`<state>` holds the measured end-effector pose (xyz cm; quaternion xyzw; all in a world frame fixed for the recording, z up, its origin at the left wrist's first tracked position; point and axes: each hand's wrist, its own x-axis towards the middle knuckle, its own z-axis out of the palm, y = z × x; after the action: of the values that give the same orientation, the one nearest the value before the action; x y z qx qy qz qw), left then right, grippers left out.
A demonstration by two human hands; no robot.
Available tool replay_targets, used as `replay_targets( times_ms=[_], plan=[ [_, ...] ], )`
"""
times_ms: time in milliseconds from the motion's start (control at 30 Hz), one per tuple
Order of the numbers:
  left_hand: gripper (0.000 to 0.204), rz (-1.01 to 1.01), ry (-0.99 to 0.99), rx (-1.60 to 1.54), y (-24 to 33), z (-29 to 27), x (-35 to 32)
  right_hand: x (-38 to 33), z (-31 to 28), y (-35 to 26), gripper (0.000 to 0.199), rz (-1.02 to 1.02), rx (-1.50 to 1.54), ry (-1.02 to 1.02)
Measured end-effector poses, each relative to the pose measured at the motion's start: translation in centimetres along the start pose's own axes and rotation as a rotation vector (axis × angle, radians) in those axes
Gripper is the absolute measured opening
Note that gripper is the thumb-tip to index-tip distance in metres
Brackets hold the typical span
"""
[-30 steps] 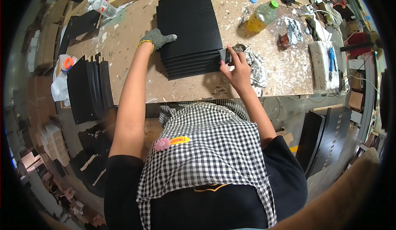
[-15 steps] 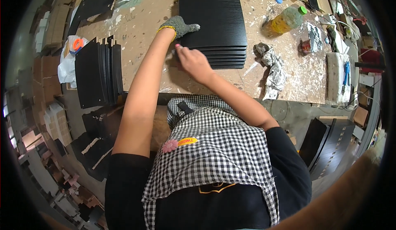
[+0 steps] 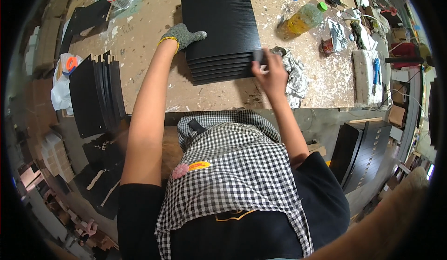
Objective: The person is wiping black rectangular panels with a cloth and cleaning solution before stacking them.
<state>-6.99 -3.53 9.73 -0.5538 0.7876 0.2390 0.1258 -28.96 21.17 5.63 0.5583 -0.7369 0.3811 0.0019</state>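
Note:
A stack of black boards (image 3: 221, 24) with a faint grain lies on the worktable, its front edges stepped. My left hand (image 3: 183, 36), in a grey knitted glove with a yellow cuff, grips the stack's left edge, thumb stretched over the top board. At the front right corner is my bare right hand (image 3: 272, 73), slightly blurred. Its fingers are closed on a small dark grey block (image 3: 258, 56) held against the boards' edge. A crumpled, stained rag (image 3: 295, 78) lies just right of that hand.
Right of the stack stand a green-capped bottle of yellow liquid (image 3: 305, 18) and a small red-brown pot (image 3: 328, 46). A paint-spattered white block (image 3: 365, 78) sits at the right edge. Upright black panels (image 3: 91, 92) lean at the left, near an orange tape roll (image 3: 71, 64).
My right hand has moved from the stack's front left corner across to its front right corner. My left hand stays on the left edge. The whole view has shifted slightly.

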Motion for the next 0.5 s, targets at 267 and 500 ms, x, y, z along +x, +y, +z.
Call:
replay_targets(
  times_ms=[267, 500],
  plan=[
    [0.115, -0.036, -0.025, -0.033, -0.2, 0.2, 0.0, -0.9, -2.3, 6.5, 0.034, 1.009, 1.909, -0.173],
    [0.115, -0.039, -0.078, -0.046, -0.3, -0.4, -0.1, -0.9, -1.2, 2.6, 0.044, 0.804, 1.384, -0.077]
  ],
)
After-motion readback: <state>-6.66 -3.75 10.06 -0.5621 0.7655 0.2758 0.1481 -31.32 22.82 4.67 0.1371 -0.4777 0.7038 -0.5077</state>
